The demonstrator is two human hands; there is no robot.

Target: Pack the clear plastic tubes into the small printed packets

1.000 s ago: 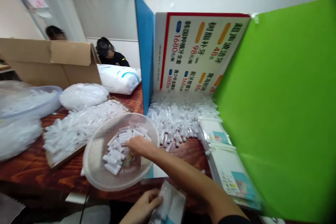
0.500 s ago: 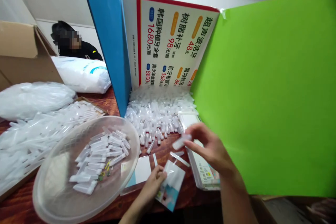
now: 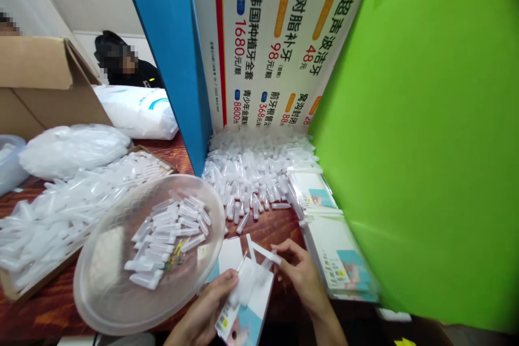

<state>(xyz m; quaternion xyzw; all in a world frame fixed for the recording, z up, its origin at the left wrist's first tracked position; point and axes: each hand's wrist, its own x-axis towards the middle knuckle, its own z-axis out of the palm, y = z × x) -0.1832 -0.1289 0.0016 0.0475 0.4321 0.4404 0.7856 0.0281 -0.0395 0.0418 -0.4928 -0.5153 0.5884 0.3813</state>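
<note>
My left hand (image 3: 205,308) grips a small clear plastic bag with a printed card (image 3: 245,308) at the near table edge. My right hand (image 3: 302,275) pinches a small clear plastic tube (image 3: 265,254) at the bag's open top. A clear round bowl (image 3: 105,303) with several small tubes in it lies just left of my hands. A heap of the same tubes (image 3: 255,173) fills the corner between the boards.
Blue (image 3: 170,54), printed white (image 3: 275,43) and green (image 3: 425,135) boards stand around the spot. Stacks of printed bags (image 3: 336,243) lie on the right. A tray of tubes (image 3: 60,211), plastic sacks (image 3: 73,148) and a cardboard box (image 3: 44,81) are on the left. A person (image 3: 125,67) sits behind.
My right hand left the bowl with a tube, swung right, then came down to the bag my left hand holds. The view shifted right and down.
</note>
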